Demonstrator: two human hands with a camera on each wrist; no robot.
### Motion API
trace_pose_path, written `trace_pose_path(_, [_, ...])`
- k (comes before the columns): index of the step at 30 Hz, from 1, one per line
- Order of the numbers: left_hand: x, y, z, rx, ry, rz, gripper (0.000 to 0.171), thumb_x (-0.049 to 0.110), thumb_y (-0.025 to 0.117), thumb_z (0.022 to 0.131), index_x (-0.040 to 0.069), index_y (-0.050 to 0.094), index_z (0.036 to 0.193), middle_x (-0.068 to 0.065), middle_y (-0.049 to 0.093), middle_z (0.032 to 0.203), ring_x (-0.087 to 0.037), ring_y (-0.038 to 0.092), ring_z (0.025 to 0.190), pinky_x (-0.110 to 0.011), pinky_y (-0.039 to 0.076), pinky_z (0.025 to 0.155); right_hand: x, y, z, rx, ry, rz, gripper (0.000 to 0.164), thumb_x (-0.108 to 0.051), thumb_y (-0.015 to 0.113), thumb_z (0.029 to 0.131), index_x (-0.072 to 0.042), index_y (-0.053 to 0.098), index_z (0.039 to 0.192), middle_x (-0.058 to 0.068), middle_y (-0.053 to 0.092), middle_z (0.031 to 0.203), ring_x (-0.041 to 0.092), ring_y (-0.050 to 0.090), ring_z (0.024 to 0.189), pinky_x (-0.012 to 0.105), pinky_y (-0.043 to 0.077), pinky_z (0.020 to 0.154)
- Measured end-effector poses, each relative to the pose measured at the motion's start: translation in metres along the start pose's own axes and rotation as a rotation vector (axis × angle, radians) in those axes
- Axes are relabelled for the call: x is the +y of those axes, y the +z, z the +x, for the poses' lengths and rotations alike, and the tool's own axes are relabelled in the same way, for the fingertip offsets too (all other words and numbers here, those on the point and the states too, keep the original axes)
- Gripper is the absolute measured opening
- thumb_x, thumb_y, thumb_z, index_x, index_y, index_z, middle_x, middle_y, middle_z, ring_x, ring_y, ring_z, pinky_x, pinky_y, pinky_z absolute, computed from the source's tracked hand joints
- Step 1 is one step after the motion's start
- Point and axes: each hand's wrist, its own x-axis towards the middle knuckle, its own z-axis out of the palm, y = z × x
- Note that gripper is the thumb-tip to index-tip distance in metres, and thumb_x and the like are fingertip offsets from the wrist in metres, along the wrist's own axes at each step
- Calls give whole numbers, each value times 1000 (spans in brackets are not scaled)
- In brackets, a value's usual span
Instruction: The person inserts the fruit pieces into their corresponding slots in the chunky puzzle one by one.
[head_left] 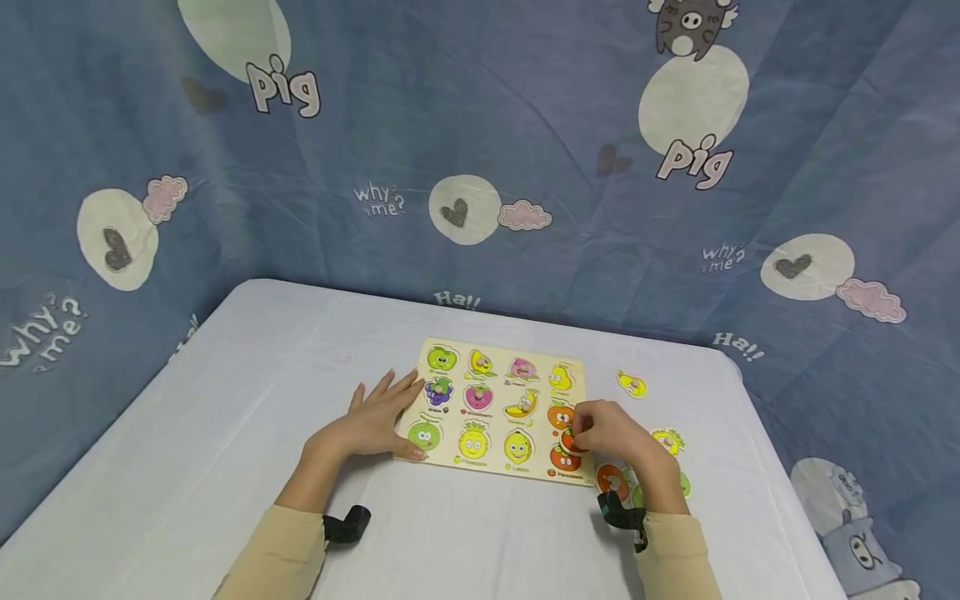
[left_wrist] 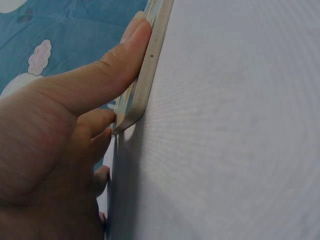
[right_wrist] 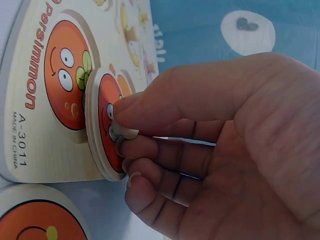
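A wooden fruit puzzle board (head_left: pixel 450 467) with printed fruit pictures lies on the white table. My left hand (head_left: pixel 378 417) rests at its left edge, fingers spread, with the thumb (left_wrist: pixel 125 60) on the near left corner. My right hand (head_left: pixel 615 433) pinches the small knob of a red-orange persimmon puzzle piece (right_wrist: pixel 103 120) between thumb and fingers. The piece is tilted at the board's right side, beside the printed persimmon picture (right_wrist: pixel 65 100) and partly over the board. Some board pieces, such as the strawberry (head_left: pixel 478 398) and banana (head_left: pixel 519 407), show knobs.
Right of the board lie loose pieces: a yellow pear (head_left: pixel 632 384), a pineapple (head_left: pixel 666 441), a red-orange round one (head_left: pixel 612 481) and green ones partly hidden by my right wrist. A blue patterned cloth (head_left: pixel 480 125) hangs behind the white-covered table (head_left: pixel 480 542).
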Motion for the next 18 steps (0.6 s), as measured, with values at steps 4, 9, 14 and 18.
trace_pose_path(4, [0, -1, -1, -3, -5, -3, 124, 60, 86, 59, 14, 28, 158, -6, 14, 169, -42, 1, 155, -73, -6, 117, -4, 2, -3, -17, -20, -18, 13, -2, 67, 79, -11, 60, 73, 1, 56, 69, 16, 49, 64, 27, 40, 57])
trace_pose_path(9, [0, -1, 0, -4, -10, -10, 125, 60, 86, 58, 13, 27, 158, -6, 14, 169, -42, 0, 155, -72, -7, 117, -10, 3, -6, -60, -60, -28, 15, 1, 65, 79, -11, 59, 71, 0, 51, 66, 16, 47, 62, 27, 37, 55])
trace_pose_path(14, [-1, 0, 1, 0, -10, -10, 125, 60, 86, 58, 13, 28, 158, -6, 14, 169, -42, 1, 155, -72, -7, 117, -14, 4, -9, -88, -82, -46, 16, 1, 65, 78, -11, 60, 70, -2, 51, 65, 15, 48, 64, 27, 38, 57])
trace_pose_path(18, [-1, 0, 1, 0, -7, -7, 125, 60, 86, 58, 13, 28, 158, -6, 15, 169, -42, 1, 155, -72, -7, 117, -16, 5, -9, -93, -76, -58, 16, 0, 66, 78, -12, 61, 70, -1, 53, 66, 16, 51, 65, 28, 40, 57])
